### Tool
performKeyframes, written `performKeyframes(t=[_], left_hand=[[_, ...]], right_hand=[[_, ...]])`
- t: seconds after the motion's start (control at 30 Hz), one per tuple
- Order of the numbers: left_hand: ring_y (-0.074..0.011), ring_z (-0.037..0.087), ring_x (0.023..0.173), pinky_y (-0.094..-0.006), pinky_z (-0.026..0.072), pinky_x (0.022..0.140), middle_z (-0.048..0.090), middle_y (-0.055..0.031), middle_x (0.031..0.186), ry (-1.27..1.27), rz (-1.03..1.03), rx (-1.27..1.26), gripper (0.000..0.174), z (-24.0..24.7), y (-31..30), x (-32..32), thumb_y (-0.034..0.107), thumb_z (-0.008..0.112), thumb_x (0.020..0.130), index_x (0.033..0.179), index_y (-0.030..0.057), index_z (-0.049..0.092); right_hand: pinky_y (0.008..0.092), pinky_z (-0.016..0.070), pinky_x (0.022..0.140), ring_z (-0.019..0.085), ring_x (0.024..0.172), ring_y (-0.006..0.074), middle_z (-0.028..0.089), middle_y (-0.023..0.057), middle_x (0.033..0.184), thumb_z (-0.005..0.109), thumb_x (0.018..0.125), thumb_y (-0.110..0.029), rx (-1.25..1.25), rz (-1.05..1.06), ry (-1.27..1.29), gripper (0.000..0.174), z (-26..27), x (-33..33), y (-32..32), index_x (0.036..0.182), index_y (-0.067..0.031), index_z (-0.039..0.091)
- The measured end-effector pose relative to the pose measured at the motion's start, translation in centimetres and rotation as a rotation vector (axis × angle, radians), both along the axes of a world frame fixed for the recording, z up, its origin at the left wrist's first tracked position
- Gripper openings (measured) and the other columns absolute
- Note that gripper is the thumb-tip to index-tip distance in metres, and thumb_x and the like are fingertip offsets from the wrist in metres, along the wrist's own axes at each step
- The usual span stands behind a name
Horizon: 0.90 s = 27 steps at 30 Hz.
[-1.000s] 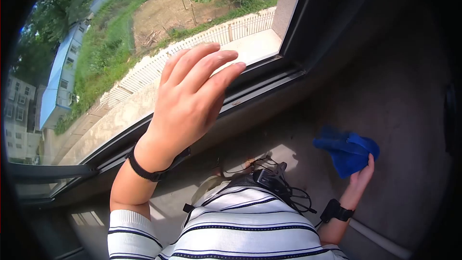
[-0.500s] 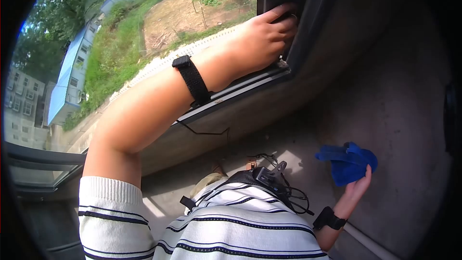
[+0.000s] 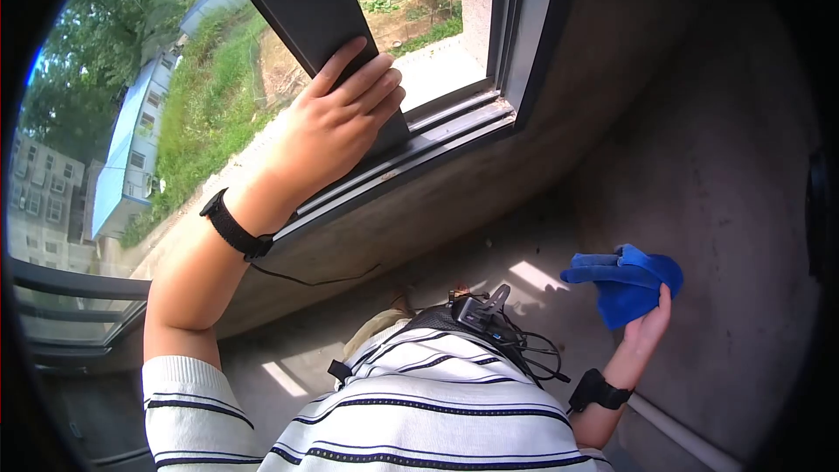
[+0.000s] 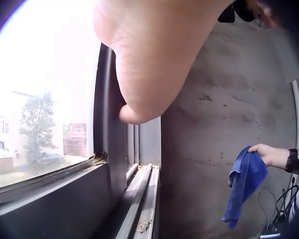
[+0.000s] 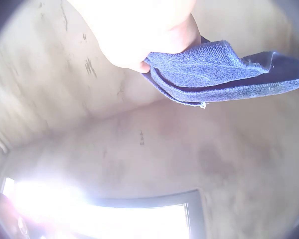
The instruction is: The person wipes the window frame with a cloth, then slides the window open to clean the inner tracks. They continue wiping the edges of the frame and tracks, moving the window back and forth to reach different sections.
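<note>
My left hand (image 3: 328,131) grips the upright edge of a dark sliding window sash (image 3: 301,0), its fingers lying over the frame. In the left wrist view the heel of that hand (image 4: 149,64) covers much of the sash edge. To the right of the sash, a gap shows over the metal window track (image 3: 463,122). Off to the right, away from the window, my right hand (image 3: 651,319) pinches a folded blue cloth (image 3: 625,284) by its edge. The cloth (image 5: 204,69) hangs in loose layers from the fingers in the right wrist view.
Bits of dirt (image 4: 143,226) lie in the track. A bare grey wall (image 3: 690,166) stands at the right, with a pale pipe (image 3: 677,433) low along it. Black cables (image 3: 537,354) and a small device hang at my waist. Outside are a fence, plants and buildings.
Half a second ago my left hand held the sash at the right jamb; hand and sash have since moved left, uncovering a gap. Earlier that hand was raised before the window. The right hand keeps the cloth.
</note>
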<state>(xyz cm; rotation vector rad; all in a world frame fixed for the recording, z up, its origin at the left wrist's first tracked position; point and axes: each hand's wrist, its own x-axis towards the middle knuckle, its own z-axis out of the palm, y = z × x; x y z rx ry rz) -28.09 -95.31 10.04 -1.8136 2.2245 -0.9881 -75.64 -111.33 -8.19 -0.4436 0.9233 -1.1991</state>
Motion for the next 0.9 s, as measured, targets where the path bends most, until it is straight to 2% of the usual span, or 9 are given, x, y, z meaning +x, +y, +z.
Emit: performKeyframes(t=[0.3,0.47,0.57,0.6,0.7,0.83,0.9], left_hand=[[-0.0180,0.046,0.129,-0.0502,0.0248,0.117,0.057,0.0000,0.122,0.026,0.315,-0.033,0.042,-0.1,9.8,-1.3,0.006,0.066,0.074,0.115,0.0117,0.064],[-0.0174,0.047,0.128,-0.0498,0.0272,0.116,0.059,-0.0011,0.118,0.043,0.433,-0.077,0.037,1.1,15.4,-1.3,0.007,0.065,0.073,0.110,0.0104,0.065],[-0.0179,0.048,0.127,-0.0520,0.0270,0.116,0.059,-0.0012,0.115,0.082,0.507,-0.111,0.033,1.2,17.7,-0.9,0.003,0.065,0.073,0.105,0.0101,0.065],[-0.0216,0.050,0.124,-0.0535,0.0266,0.114,0.058,-0.0022,0.115,0.100,0.538,-0.117,0.031,1.2,18.5,-0.8,0.002,0.064,0.077,0.106,0.0119,0.065],[-0.0229,0.051,0.123,-0.0540,0.0259,0.114,0.059,-0.0024,0.113,0.104,0.605,-0.168,0.029,0.8,20.4,-0.7,0.002,0.064,0.078,0.105,0.0124,0.065],[-0.0234,0.052,0.119,-0.0523,0.0263,0.114,0.061,-0.0017,0.109,0.098,0.668,-0.235,0.026,0.5,21.5,-1.0,0.002,0.065,0.079,0.103,0.0127,0.065],[-0.0240,0.055,0.114,-0.0480,0.0302,0.111,0.062,-0.0022,0.106,0.175,0.684,-0.330,0.026,0.3,21.5,-1.3,0.001,0.067,0.078,0.101,0.0122,0.066]], right_hand=[[0.0463,0.0438,0.103,0.056,0.119,0.0326,0.057,0.0201,0.128,0.045,0.097,-0.025,-0.112,0.126,0.058,0.046,0.1,1.9,-1.6,0.129,0.0066,0.050],[0.0468,0.0438,0.103,0.055,0.120,0.0345,0.056,0.0214,0.129,0.042,0.098,-0.025,-0.180,0.275,0.043,0.045,1.9,4.1,-1.6,0.130,0.0066,0.048],[0.0479,0.0434,0.104,0.055,0.120,0.0358,0.055,0.0229,0.129,0.039,0.099,-0.024,-0.093,0.283,0.029,0.045,3.5,5.9,-1.4,0.131,0.0063,0.046],[0.0479,0.0434,0.104,0.055,0.120,0.0358,0.055,0.0229,0.129,0.039,0.099,-0.024,-0.092,0.286,0.037,0.045,3.7,6.3,-1.4,0.131,0.0063,0.046],[0.0490,0.0431,0.104,0.055,0.120,0.0368,0.054,0.0239,0.130,0.038,0.099,-0.023,-0.056,0.231,0.069,0.045,3.4,6.7,-1.6,0.132,0.0062,0.045],[0.0498,0.0433,0.104,0.055,0.120,0.0374,0.054,0.0240,0.131,0.039,0.099,-0.023,-0.078,0.273,0.064,0.045,2.6,6.8,-1.7,0.132,0.0068,0.045],[0.0501,0.0438,0.103,0.055,0.120,0.0376,0.054,0.0241,0.130,0.040,0.098,-0.023,-0.071,0.282,0.052,0.046,2.6,6.9,-1.6,0.133,0.0069,0.045]])
